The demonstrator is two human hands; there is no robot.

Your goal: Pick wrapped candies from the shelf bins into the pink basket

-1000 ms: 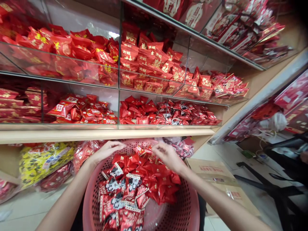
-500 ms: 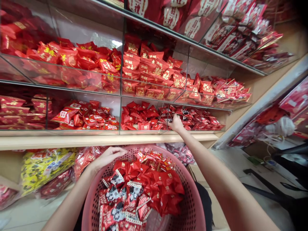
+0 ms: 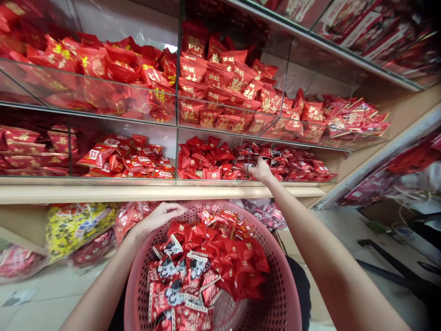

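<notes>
A round pink plastic basket (image 3: 285, 276) with a holed wall stands in front of me. In it lie glossy red candy packets (image 3: 241, 264) on the right and red packets with black-and-white pictures (image 3: 182, 280) on the left. My left hand (image 3: 161, 218) grips the basket's far-left rim, its fingers bent over the edge. Inside the lowest shelf, my right hand (image 3: 260, 170) reaches over the low clear front panel into a heap of small dark-red packets (image 3: 289, 158). Its thumb points left; the other fingers are mostly hidden among the packets, so any hold is unclear.
Clear dividers split the shelves, with red packets (image 3: 206, 161) left of my right hand and gold-lettered packets (image 3: 220, 92) above. Under the wooden shelf edge (image 3: 86, 193) lie a yellow bag (image 3: 81, 227) and other plastic bags. Black legs (image 3: 389, 262) of some object stand at right.
The view has shifted, bringing the shelves nearer and the basket slightly right in the picture. My left hand stays on the rim; the right stays at the same shelf heap.
</notes>
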